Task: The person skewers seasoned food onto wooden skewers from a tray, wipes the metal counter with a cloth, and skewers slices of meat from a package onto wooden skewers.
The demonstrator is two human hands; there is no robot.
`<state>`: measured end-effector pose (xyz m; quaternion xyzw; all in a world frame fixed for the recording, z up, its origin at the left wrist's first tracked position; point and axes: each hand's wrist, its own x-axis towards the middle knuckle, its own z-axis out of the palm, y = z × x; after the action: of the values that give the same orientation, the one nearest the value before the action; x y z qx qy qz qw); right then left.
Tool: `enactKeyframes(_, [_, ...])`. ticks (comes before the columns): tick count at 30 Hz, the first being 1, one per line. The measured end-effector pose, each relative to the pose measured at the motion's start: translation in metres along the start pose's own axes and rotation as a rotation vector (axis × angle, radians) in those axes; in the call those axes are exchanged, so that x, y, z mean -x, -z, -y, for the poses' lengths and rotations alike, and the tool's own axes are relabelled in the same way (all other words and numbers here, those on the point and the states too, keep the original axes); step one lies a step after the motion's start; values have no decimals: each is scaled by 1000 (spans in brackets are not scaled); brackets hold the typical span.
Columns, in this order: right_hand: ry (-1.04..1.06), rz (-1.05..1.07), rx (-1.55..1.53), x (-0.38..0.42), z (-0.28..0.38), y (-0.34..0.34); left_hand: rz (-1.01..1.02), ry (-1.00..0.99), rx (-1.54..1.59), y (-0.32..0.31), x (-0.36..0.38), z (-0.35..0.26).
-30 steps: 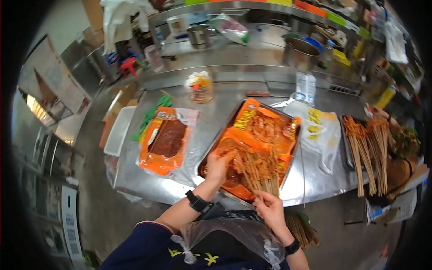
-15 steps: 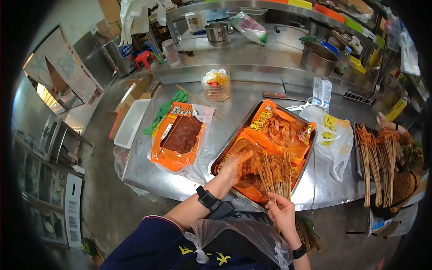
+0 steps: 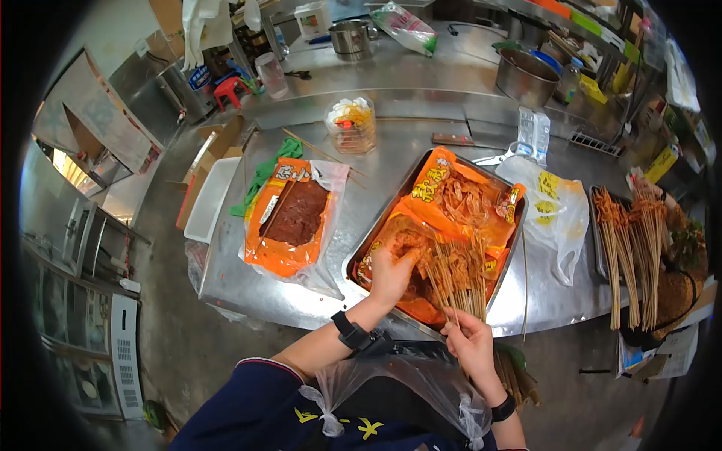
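A metal tray (image 3: 353, 277) in front of me holds opened orange packages (image 3: 430, 184) of reddish, sauce-coated food strips (image 3: 462, 199). Over the tray's near side, my left hand (image 3: 392, 272) has its fingers curled together at the sauced food; whatever is pinched there is hidden. My right hand (image 3: 472, 347), at the near edge, is closed with thumb and fingers on a thin bamboo skewer (image 3: 450, 316). Beside it, several loaded skewers (image 3: 468, 297) lie in the tray, food ends inward and bare sticks toward me.
Left of the tray lies an orange packet (image 3: 282, 255) with a dark red block. A clear tub (image 3: 352, 139), scissors (image 3: 504, 155) and a white plastic bag (image 3: 560, 218) are on the steel table (image 3: 316, 308). Finished-looking skewers (image 3: 613, 263) fill a tray at right.
My left hand's fingers have drawn from stretched-out to curled over the food. My right hand stays on the skewer near the tray's edge. The whole view has shifted slightly.
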<state>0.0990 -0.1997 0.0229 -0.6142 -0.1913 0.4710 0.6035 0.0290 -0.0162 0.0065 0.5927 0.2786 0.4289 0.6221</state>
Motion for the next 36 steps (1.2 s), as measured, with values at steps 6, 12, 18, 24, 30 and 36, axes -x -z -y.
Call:
enactKeyframes(6, [62,-43,-25,0,-7,0,51,64,-62,-15,28,5])
enactKeyframes(12, [86,-97,-16,2,-7,-3,74,84,-114,-20,31,3])
enactKeyframes(18, [113,-90,70,2,-7,-5,41,224,71,-17,22,18])
enactKeyframes(24, [465,-206,449,5,2,5,9,70,22,-20,17,27])
enactKeyframes(30, [0,-34,126,22,22,7,195,246,-246,-16,-1,51])
enactKeyframes(36, [129,12,61,10,0,11,108,222,107,23,-12,17])
